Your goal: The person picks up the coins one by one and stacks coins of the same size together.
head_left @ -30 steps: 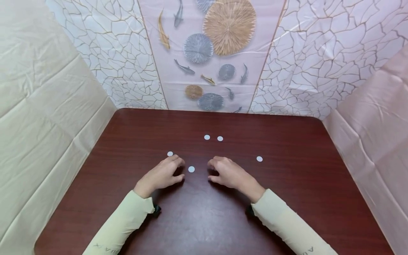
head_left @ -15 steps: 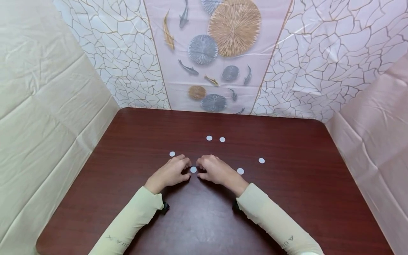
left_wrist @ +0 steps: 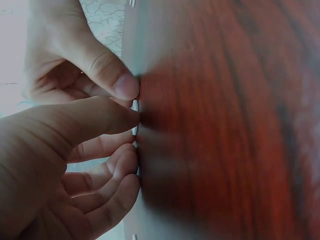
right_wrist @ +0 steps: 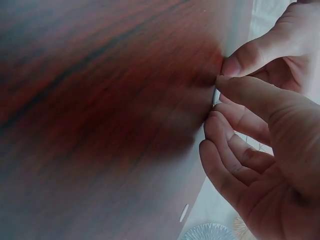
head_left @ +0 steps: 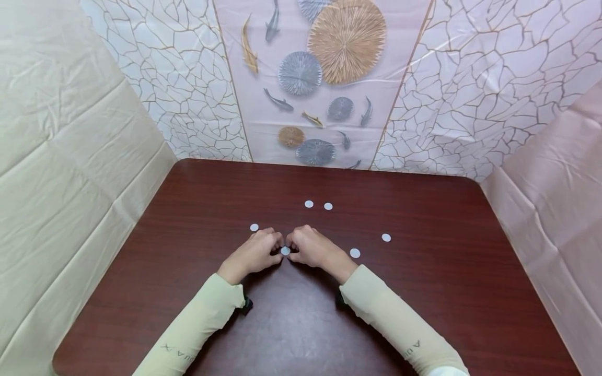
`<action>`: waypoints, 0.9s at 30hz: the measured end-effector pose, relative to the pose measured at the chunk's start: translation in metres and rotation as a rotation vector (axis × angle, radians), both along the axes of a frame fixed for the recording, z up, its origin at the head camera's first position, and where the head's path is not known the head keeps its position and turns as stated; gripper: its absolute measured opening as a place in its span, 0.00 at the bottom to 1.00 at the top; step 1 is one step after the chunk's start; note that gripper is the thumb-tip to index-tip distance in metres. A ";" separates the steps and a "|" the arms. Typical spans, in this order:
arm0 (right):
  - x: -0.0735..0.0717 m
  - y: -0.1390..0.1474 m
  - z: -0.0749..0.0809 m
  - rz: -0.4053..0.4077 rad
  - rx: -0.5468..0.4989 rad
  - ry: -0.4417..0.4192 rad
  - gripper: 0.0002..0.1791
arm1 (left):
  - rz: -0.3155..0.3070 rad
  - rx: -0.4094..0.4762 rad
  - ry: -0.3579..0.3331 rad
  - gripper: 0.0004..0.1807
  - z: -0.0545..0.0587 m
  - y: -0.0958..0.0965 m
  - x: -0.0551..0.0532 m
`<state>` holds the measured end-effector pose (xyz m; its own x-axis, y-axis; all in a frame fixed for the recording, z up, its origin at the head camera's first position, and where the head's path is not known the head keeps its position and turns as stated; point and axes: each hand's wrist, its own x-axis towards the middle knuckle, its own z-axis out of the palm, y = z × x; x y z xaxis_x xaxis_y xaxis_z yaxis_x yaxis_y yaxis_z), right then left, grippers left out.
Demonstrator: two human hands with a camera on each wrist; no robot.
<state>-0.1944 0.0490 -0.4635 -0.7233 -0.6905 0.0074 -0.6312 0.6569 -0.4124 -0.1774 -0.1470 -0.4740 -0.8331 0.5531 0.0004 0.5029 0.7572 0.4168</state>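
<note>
In the head view, both hands meet at one small white disc [head_left: 285, 251] lying flat on the brown table. From the left, the thumb and curled fingers of my left hand [head_left: 256, 251] close in on its edge. My right hand [head_left: 316, 247] does the same from the right, its fingertips almost against the left ones. In the left wrist view, the disc [left_wrist: 135, 129] appears as a thin white edge, partly hidden behind the left thumb. The right wrist view shows the disc [right_wrist: 216, 95] between the right thumb and forefinger.
Several more white discs lie about: one [head_left: 254, 227] beyond the left hand, two [head_left: 309, 203] farther back, one [head_left: 355, 253] beside the right wrist, another [head_left: 386, 237] farther right. The wooden table [head_left: 211, 188] ends at fabric hangings [head_left: 188, 104] behind and at both sides.
The right hand has moved left to the middle disc, uncovering another disc by its wrist. The left hand has edged right, and the thumbs and fingers of both have closed around the disc.
</note>
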 end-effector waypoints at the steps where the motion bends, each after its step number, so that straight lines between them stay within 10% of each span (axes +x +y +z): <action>1: 0.000 -0.001 0.001 -0.003 0.003 -0.008 0.03 | 0.002 0.004 0.001 0.05 0.000 0.001 0.000; 27: 0.004 0.007 -0.001 -0.061 0.027 -0.020 0.04 | -0.016 -0.002 0.026 0.07 0.001 0.018 0.000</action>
